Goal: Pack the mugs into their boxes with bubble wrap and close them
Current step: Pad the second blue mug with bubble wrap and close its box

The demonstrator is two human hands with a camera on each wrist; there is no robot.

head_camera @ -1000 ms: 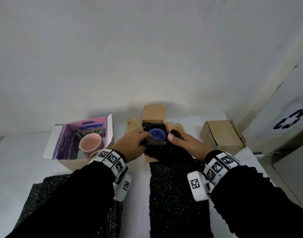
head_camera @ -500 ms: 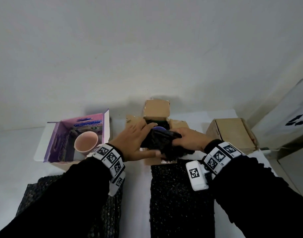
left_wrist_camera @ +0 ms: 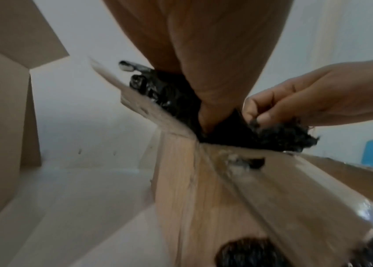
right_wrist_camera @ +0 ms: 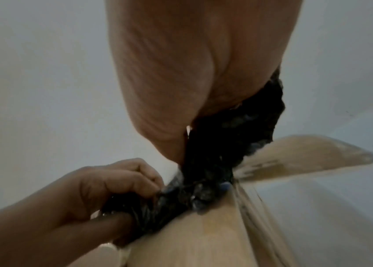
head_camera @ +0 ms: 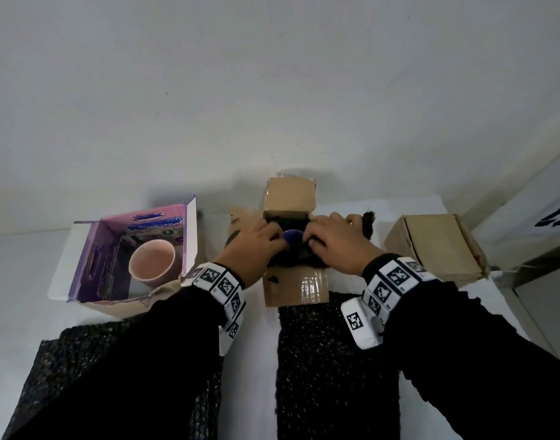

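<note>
A blue mug sits in the open middle cardboard box, ringed by black bubble wrap; only a patch of blue shows between my hands. My left hand grips the wrap at the box's left side, fingers curled into it. At the right side my right hand pinches a bunch of the same wrap over the rim. A pink mug stands unwrapped in the open purple box on the left.
A closed cardboard box stands at the right. Two loose sheets of black bubble wrap lie on the white table, one in front of the middle box, one under my left arm. A wall rises close behind.
The wrap that hung out over the box's front flap is now bunched inside the box. Both hands have moved forward over the opening and closed on the wrap.
</note>
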